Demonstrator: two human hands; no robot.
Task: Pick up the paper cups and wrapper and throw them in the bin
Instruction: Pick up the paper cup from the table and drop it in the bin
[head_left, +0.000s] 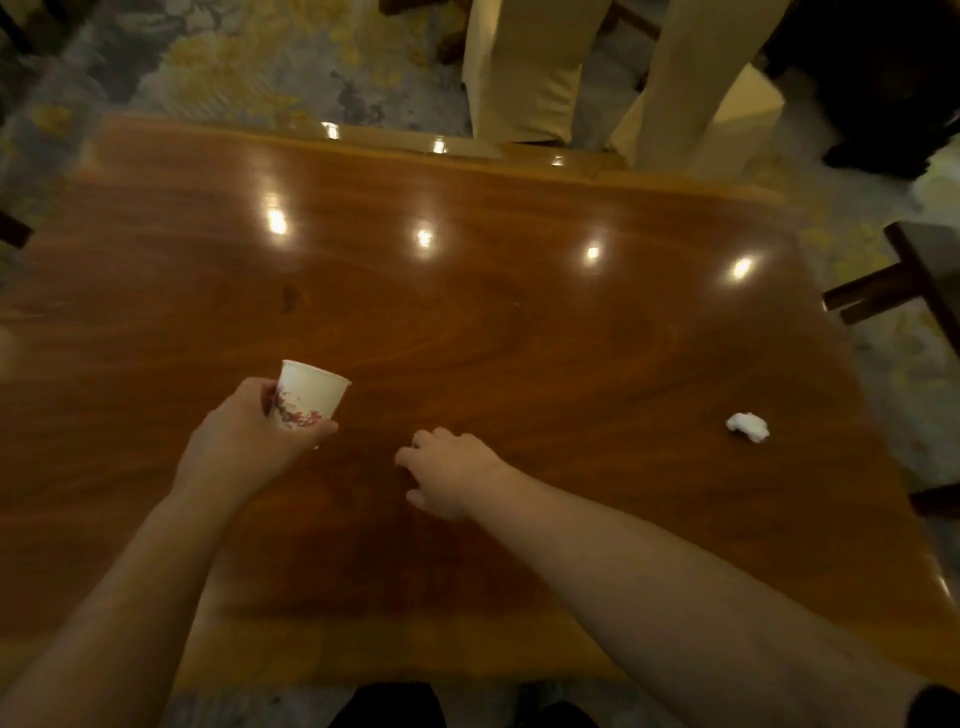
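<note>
My left hand (244, 441) grips a white paper cup (306, 395) with a red pattern, holding it a little above the wooden table (519, 322), its mouth tilted to the upper left. My right hand (447, 470) hovers just to the right of the cup, palm down, fingers loosely curled, with nothing in it. A crumpled white wrapper (748, 426) lies on the table far to the right, near the right edge. No bin is in view.
A person in light trousers (524, 73) stands at the table's far edge. A dark wooden chair (893, 286) sits off the right edge, and another dark shape (883, 88) is at the top right. Patterned carpet (234, 57) surrounds the table.
</note>
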